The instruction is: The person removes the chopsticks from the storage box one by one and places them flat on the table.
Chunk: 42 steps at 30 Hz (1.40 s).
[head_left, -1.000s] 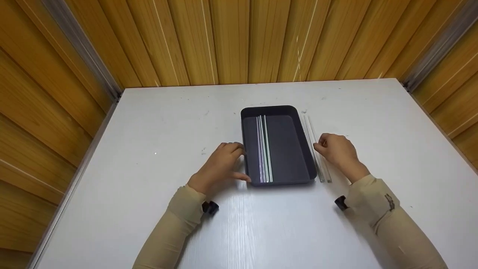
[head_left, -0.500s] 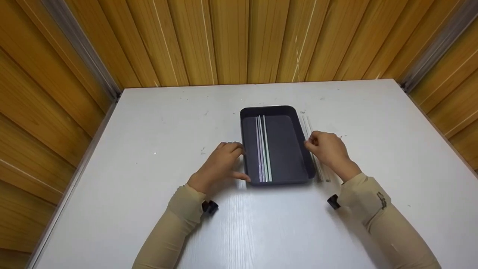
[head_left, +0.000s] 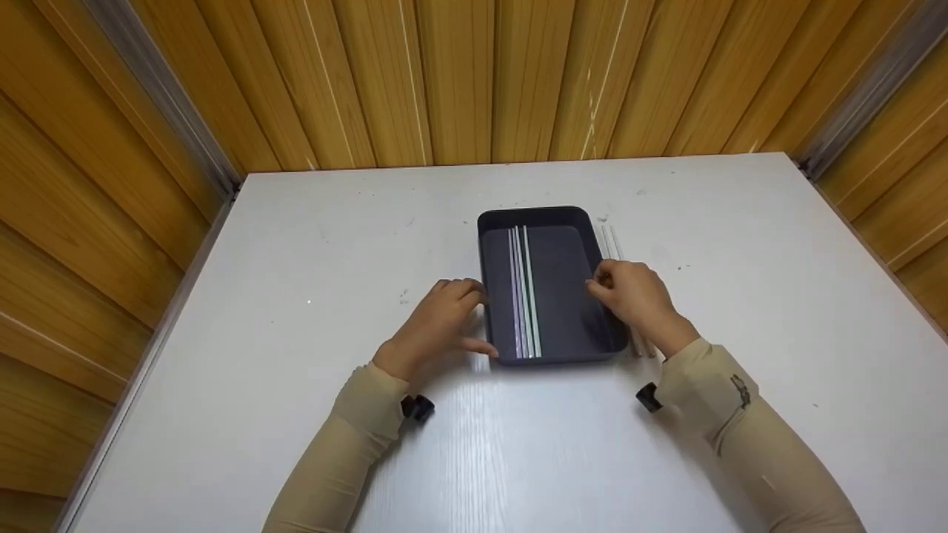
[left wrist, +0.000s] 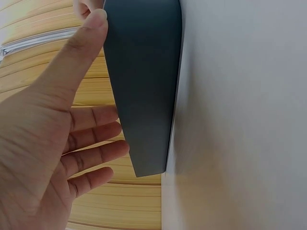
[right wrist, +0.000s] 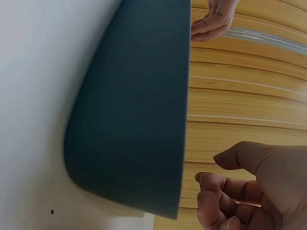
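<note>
A dark rectangular tray (head_left: 569,296) lies on the white table, with several thin, shiny rods (head_left: 523,296) lengthwise in its left half, some tinted purple or green. My left hand (head_left: 444,314) is at the tray's left side; in the left wrist view its thumb (left wrist: 97,19) touches the rim and its fairly straight fingers reach the tray wall (left wrist: 144,91). My right hand (head_left: 633,292) is over the tray's right rim. In the right wrist view its fingers are loosely curled, the thumb (right wrist: 229,158) apart from the index finger, and no object shows between them.
Clear thin rods (head_left: 615,240) lie on the table just right of the tray, partly hidden by the right hand. The white table (head_left: 355,244) has small specks and marks. Wood-patterned panels (head_left: 459,81) stand behind it and at both sides.
My right hand has moved left, from above the clear rods to over the tray's right rim. The left hand, the tray and the rods in it have stayed in place.
</note>
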{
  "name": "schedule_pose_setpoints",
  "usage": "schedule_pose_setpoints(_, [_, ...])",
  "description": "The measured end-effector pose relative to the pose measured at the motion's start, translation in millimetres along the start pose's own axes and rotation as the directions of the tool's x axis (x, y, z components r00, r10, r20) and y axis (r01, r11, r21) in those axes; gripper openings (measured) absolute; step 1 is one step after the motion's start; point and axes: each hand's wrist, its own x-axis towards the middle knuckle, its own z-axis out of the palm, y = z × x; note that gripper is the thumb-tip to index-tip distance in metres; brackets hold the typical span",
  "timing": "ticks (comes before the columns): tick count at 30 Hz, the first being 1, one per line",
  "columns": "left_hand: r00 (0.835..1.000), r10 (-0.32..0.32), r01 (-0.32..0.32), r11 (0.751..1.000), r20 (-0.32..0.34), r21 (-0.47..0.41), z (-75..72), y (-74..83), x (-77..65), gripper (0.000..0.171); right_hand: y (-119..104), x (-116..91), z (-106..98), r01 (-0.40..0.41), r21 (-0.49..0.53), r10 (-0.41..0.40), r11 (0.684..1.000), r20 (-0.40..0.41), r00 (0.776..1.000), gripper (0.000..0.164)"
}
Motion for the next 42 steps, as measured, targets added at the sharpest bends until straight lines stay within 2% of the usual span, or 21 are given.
schedule_pose_setpoints(14, [1.000,0.012,-0.012,1.000,-0.002,0.008,0.2,-1.1,1.1,0.076,-6,5,9,0.002,-0.007,-0.002,1.000,0.050,0.999,0.024])
schedule_pose_setpoints(27, [1.000,-0.004,0.004,0.999,0.005,0.040,-0.6,3.0,3.4,0.075,-14,5,17,0.023,-0.032,-0.021,0.999,0.071,0.997,0.024])
schedule_pose_setpoints(42, [1.000,-0.021,0.021,1.000,0.006,0.016,-0.7,3.5,3.4,0.075,-31,6,34,0.038,-0.076,-0.027,0.996,0.142,0.990,0.025])
